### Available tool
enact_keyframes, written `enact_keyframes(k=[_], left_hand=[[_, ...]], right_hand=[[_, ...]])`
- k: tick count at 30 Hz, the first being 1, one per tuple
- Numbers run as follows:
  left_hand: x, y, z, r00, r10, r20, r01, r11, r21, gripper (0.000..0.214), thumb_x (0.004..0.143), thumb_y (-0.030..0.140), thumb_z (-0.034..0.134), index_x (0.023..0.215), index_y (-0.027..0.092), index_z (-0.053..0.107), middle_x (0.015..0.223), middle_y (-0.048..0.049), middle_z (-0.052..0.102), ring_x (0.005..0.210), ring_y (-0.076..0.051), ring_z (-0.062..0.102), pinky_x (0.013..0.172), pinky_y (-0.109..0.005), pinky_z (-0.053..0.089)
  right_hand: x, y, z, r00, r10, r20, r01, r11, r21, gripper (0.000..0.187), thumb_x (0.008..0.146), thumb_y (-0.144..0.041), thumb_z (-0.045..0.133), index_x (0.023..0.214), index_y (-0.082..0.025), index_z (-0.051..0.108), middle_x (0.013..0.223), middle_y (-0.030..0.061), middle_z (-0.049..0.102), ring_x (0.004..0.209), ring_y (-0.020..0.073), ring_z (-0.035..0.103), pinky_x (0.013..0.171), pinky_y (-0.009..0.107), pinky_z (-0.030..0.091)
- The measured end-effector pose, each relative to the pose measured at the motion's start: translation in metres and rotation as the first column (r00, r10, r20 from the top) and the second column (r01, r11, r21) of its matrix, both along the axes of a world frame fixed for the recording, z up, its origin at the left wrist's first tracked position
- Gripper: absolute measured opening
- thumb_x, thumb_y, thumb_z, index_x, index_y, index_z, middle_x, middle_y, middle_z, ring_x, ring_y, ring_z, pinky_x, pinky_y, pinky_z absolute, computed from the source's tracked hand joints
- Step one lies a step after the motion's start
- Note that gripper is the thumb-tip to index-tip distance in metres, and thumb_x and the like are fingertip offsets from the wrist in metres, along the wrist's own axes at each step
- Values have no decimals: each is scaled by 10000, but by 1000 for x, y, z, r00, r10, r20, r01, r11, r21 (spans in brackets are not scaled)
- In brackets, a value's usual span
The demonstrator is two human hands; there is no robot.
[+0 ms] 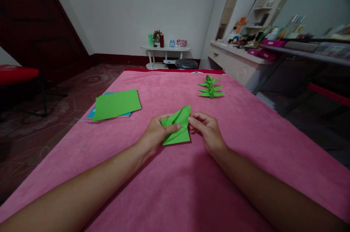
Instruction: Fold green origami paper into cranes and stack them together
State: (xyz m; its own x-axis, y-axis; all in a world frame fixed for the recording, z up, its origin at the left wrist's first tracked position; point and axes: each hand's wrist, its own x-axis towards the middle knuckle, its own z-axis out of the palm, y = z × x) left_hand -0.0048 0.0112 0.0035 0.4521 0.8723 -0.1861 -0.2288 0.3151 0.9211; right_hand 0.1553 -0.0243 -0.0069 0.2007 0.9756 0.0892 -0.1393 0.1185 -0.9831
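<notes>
A partly folded green paper (179,127) lies on the pink cloth (175,188) in front of me. My left hand (153,133) pinches its left side, thumb on top of the folded flap. My right hand (206,130) pinches its right edge with fingertips pressed together. Both hands rest on the cloth. The paper's upper flap points up and to the right.
A stack of flat sheets, green (117,104) on top of blue, lies at the left. Three finished green folded figures (210,88) sit in a row at the far right. A red seat (16,73), a small white table (164,51) and cluttered shelves stand around.
</notes>
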Motion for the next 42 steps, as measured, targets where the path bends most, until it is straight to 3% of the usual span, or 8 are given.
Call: enact_keyframes(k=[22, 28, 34, 42], left_hand=[[-2, -2, -2, 1000, -15, -7, 16, 994, 111, 414, 593, 189, 798, 987, 142, 679, 831, -35, 709, 650, -118, 637, 666, -251, 519], [-1, -4, -1, 999, -13, -30, 16, 992, 127, 397, 598, 187, 797, 973, 137, 676, 802, -20, 702, 633, -103, 621, 646, -232, 508], [2, -6, -1, 999, -22, -27, 25, 994, 110, 429, 576, 194, 810, 976, 127, 672, 795, -22, 702, 629, -103, 618, 636, -229, 505], [-1, -3, 3, 998, -66, 23, 65, 998, 27, 436, 552, 160, 813, 963, 124, 673, 784, -29, 706, 609, -106, 629, 613, -218, 505]], right_hand=[[4, 2, -2, 1000, -1, 8, 2, 999, -41, 206, 611, -351, 777, 663, -172, 689, 543, -27, 561, 480, 80, 452, 472, 220, 327], [4, 1, -4, 1000, -5, 21, 6, 1000, -23, 188, 654, -336, 751, 630, -172, 663, 521, -34, 539, 476, 82, 433, 476, 229, 298], [1, -1, -4, 999, -51, -10, 51, 999, 10, 181, 686, -290, 720, 595, -177, 613, 491, -49, 508, 464, 78, 402, 470, 228, 263], [4, -1, -2, 999, 24, 48, -26, 998, 58, 205, 734, -340, 691, 635, -168, 644, 514, -34, 519, 484, 87, 411, 481, 237, 273]])
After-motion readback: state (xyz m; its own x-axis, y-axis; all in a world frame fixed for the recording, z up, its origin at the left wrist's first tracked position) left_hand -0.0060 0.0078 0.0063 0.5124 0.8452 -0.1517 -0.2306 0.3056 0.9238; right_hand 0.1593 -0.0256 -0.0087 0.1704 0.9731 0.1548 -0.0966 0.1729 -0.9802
